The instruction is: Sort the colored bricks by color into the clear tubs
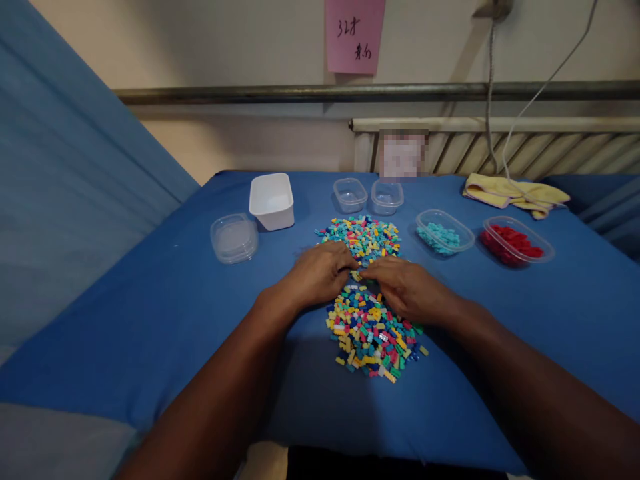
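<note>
Small multicoloured toy bricks lie on a blue cloth in two heaps, a far heap [367,233] and a near heap [370,333]. My left hand [324,270] reaches in from the left between the heaps, its fingers curled and closed. From the right comes my right hand [406,285], fingers bent together with the index fingertip pointing left. A few pale yellow bricks [355,275] show between the two sets of fingertips. Whether either hand grips one is hidden by the fingers.
A white tub [273,203] and a stack of clear lids [234,239] stand at left. Two clear containers [350,197] sit at the back. Right of the heaps are a box of turquoise bricks [440,237], a box of red bricks [513,243] and a yellow cloth [510,193].
</note>
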{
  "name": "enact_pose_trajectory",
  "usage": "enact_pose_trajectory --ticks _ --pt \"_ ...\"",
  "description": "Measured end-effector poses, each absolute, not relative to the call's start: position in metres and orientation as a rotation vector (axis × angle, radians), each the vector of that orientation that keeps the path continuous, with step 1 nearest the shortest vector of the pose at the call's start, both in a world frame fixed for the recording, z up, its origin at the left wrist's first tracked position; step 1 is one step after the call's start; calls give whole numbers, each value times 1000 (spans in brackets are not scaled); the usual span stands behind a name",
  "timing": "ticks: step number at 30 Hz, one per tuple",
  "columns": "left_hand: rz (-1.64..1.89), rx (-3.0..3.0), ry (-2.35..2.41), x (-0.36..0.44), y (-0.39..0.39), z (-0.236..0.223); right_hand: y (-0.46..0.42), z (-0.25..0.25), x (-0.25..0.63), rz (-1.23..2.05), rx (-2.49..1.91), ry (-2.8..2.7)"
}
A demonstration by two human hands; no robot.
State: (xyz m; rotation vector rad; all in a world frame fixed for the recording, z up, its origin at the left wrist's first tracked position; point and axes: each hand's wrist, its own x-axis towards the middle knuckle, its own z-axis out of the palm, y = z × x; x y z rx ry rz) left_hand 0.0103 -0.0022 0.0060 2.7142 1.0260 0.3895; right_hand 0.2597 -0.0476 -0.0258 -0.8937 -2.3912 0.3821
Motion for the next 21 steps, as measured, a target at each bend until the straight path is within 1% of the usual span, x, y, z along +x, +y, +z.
enact_pose_trajectory --ticks 4,10,16,21 --pt "387 2698 1033 10 -3 12 -52 -23 264 321 -965 -2272" --pt "384 2697 1072 9 -4 12 -47 -30 261 331 -1017 -2275" --pt "272 2753 971 10 -4 12 -36 -35 248 356 -1102 -2247" --pt "234 2730 1026 6 -3 14 -36 -36 244 371 -1164 -2284"
